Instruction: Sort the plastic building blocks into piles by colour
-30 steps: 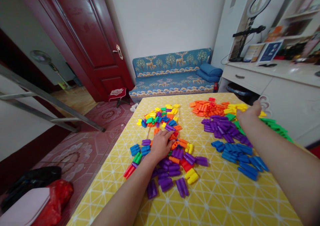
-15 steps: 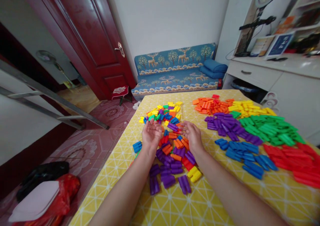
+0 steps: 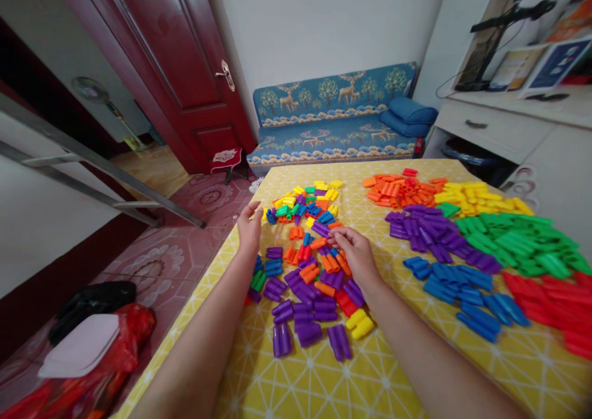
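Bare yellow tablecloth (image 3: 398, 369) lies open near the edge; sorted blocks (image 3: 467, 240) crowd the right side.

red door (image 3: 180, 67) | blue sofa (image 3: 333, 123) | white cabinet (image 3: 522, 135) | red stool (image 3: 225, 158)

Scattered mixed-colour blocks (image 3: 314, 283) on table
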A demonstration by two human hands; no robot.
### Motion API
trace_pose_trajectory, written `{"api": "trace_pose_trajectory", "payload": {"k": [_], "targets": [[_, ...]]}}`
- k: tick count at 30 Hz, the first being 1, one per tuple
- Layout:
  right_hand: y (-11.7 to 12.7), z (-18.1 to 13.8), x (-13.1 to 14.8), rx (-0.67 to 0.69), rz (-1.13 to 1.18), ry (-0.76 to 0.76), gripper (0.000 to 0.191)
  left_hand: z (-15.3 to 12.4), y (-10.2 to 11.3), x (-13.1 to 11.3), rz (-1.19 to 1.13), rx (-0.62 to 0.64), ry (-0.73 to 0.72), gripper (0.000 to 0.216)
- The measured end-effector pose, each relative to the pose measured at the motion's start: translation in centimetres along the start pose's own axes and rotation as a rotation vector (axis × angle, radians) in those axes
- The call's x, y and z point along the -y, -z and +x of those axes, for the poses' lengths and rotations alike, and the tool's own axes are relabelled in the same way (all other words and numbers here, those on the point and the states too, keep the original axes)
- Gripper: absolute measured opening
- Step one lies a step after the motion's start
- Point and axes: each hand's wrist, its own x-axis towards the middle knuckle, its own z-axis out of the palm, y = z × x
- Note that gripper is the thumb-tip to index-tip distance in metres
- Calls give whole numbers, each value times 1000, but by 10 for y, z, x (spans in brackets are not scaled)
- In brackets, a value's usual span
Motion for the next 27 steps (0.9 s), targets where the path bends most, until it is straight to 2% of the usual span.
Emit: {"api": "trace_pose_trajectory", "payload": {"k": [3,6,8,11,14,18,21,22,24,27], "targets": [[-2,0,0,4,-16,4,21,26,-10,16,213,148,17,49],[-3,-1,0,1,-22,1,19,41,-25,23,259,335,12,48],[-4,-1,1,-7,-22,-2,17,42,-34,25,253,418,-16,44],[-5,-2,2,-14,-16,-4,17,28,-42,22,259,470,-67,43],[-5,-4,4,-49,0,0,20,0,-37,4,271,572,-104,45],[-4,-7,6,-192,34,51,24,-37,-14,-45,283,960,-225,48],[-4,-10,7,-254,49,72,23,-36,-7,-73,247,1198,-333,43],[-5,-10,8,-258,48,67,23,-29,-10,-76,223,1201,-356,40],[-6,-11,9,-251,42,51,22,-4,-23,-70,225,1091,-356,33],[-7,-11,10,-239,42,30,21,42,-57,-42,346,778,-308,38]]}}
